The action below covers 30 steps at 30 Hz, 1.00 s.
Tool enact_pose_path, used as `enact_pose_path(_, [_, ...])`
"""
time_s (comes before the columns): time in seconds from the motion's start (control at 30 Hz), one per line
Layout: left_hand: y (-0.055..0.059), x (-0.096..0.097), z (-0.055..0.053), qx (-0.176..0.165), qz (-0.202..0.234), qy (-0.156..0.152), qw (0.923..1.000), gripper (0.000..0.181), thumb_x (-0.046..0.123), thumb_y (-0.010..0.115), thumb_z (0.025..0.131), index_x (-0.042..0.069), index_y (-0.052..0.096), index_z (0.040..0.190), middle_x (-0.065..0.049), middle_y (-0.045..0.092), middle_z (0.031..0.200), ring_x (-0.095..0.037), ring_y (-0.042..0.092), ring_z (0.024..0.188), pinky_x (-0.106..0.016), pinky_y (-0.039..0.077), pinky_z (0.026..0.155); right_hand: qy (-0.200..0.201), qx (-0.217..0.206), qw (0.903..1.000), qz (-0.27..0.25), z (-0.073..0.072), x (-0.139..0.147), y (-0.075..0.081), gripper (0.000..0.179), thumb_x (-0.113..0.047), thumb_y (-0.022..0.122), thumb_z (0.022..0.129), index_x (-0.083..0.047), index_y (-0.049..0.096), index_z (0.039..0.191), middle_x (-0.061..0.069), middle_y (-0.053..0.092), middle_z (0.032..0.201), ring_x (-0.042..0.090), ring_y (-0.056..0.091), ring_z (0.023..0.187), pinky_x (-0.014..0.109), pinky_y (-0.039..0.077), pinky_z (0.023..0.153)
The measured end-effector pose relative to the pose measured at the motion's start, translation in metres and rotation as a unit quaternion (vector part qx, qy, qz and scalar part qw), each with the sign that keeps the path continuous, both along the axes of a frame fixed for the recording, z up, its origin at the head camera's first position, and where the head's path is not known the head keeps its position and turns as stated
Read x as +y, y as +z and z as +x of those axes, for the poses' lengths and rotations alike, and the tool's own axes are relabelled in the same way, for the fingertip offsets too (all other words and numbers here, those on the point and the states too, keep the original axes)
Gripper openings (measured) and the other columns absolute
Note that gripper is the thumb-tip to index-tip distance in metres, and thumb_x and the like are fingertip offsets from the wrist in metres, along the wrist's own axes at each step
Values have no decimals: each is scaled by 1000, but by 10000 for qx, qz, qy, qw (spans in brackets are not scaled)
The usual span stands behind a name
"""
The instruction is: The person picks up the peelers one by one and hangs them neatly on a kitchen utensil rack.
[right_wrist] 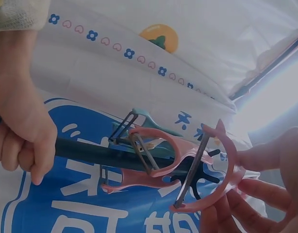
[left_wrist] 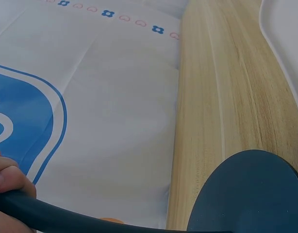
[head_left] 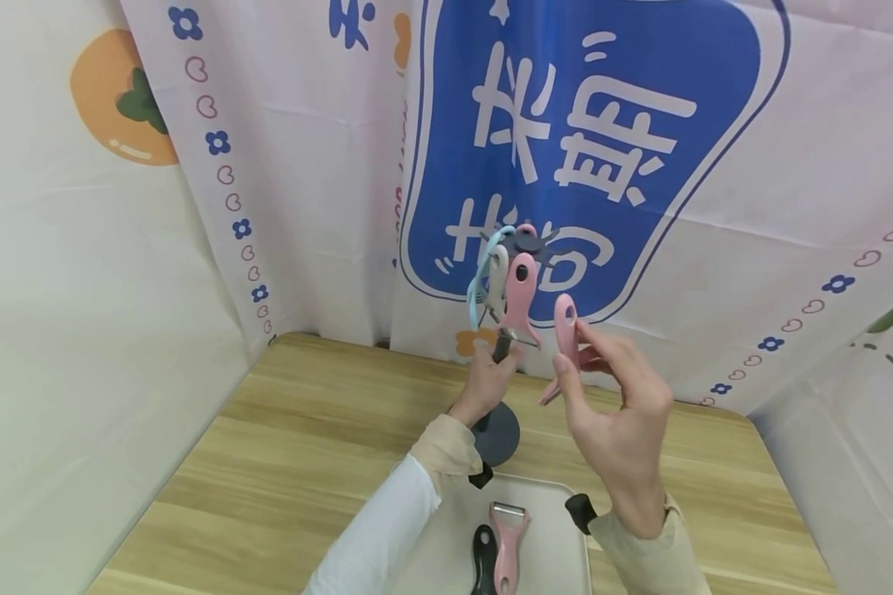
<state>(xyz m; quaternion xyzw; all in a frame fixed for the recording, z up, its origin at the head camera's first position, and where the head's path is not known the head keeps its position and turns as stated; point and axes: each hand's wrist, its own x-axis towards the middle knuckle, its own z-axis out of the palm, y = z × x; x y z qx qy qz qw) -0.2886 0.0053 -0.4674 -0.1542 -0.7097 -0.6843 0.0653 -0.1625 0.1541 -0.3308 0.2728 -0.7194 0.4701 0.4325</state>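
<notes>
My left hand [head_left: 485, 382] grips the dark post [right_wrist: 91, 151] of an upright utensil stand, whose round base [head_left: 500, 436] rests on the table. Hooks fan out from the stand's top [head_left: 528, 243]. From them hang a pink peeler [head_left: 519, 302], a greyish-white peeler [head_left: 497, 277] and a light blue peeler [head_left: 473, 291]; another pink peeler [right_wrist: 139, 178] shows in the right wrist view. Just right of these, my right hand [head_left: 628, 413] pinches a pink Y-shaped peeler [head_left: 565, 326] between thumb and fingers, handle end up. Its metal blade [right_wrist: 192, 167] faces the post.
A pale tray [head_left: 551, 504] lies in front of the stand on the wooden table [head_left: 268, 446]. On it, a pink peeler [head_left: 509, 545] lies beside a black-handled tool [head_left: 484, 558], cut off by the frame. Printed cloth [head_left: 327, 182] hangs behind the table.
</notes>
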Motion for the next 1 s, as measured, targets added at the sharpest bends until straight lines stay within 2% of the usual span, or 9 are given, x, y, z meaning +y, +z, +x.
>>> enact_pose_path(0.17, [0, 0, 0, 60, 54, 21, 10000, 55, 26, 57, 107, 17, 40, 55, 11, 32, 48, -9, 27, 42, -27, 24, 43, -60, 107, 9994, -337, -9, -6, 8, 43, 9, 82, 85, -3, 78, 126, 18, 79, 112, 9, 73, 96, 23, 59, 88])
enact_pose_path(0.43, [0, -1, 2, -91, 10, 48, 9999, 57, 30, 58, 107, 16, 40, 55, 10, 31, 48, -9, 26, 42, -27, 23, 43, -97, 149, 9957, -908, -25, -17, 12, 33, 10, 82, 86, -1, 81, 117, 19, 80, 114, 9, 76, 98, 24, 60, 90])
enact_pose_path(0.73, [4, -1, 4, -127, -29, -33, 9999, 57, 31, 57, 108, 16, 41, 55, 10, 33, 49, -9, 27, 42, -27, 24, 42, -181, 110, 9941, -1066, -43, -20, 10, 30, 8, 84, 85, -2, 82, 114, 16, 81, 111, 7, 75, 94, 24, 61, 88])
enact_pose_path(1.0, [4, -1, 4, -34, -39, 7, 10000, 56, 30, 57, 108, 15, 41, 55, 9, 33, 48, -9, 27, 41, -27, 24, 42, -183, 111, 9942, -1054, -51, -23, 7, 29, 6, 84, 86, -3, 82, 113, 14, 81, 110, 5, 75, 91, 22, 60, 87])
